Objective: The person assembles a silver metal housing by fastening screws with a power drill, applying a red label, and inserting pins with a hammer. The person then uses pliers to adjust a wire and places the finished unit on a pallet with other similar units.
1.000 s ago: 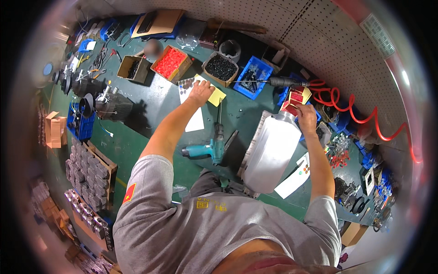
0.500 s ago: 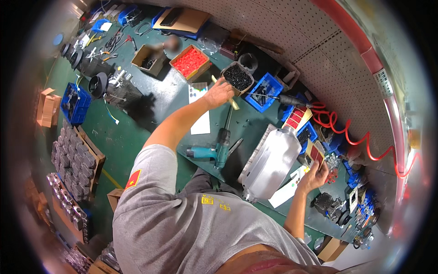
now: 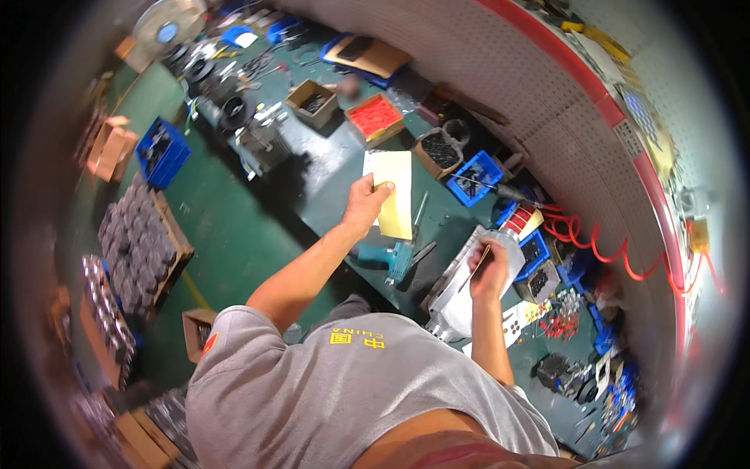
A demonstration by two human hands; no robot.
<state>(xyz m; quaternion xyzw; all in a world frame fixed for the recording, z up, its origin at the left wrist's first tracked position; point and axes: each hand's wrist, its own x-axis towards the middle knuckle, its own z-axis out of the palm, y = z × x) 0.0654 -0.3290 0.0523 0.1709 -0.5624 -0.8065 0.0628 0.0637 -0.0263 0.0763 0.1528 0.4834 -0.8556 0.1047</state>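
Observation:
My left hand (image 3: 367, 205) grips a pale yellow sheet (image 3: 397, 199) by its left edge, thumb on its face. It is held over the bench, above a white sheet mostly hidden behind it. My right hand (image 3: 491, 272) pinches a small label sheet (image 3: 478, 264), which shows nearly edge-on. That hand is over a silver metal housing (image 3: 455, 301) lying on the bench; I cannot tell whether it touches it. Beside the housing's far end lies a sheet of red labels (image 3: 519, 220). A teal power screwdriver (image 3: 400, 262) rests between my two hands.
Along the back stand a box of red caps (image 3: 375, 117), a box of black screws (image 3: 439, 150) and a blue bin (image 3: 475, 178). A coiled red air hose (image 3: 601, 254) hangs at the right. Stacked grey castings (image 3: 141, 238) are at the left.
The sheet in my left hand has turned from edge-on to face-up. My right hand has carried its label sheet left, over the metal housing. The whole view has shifted.

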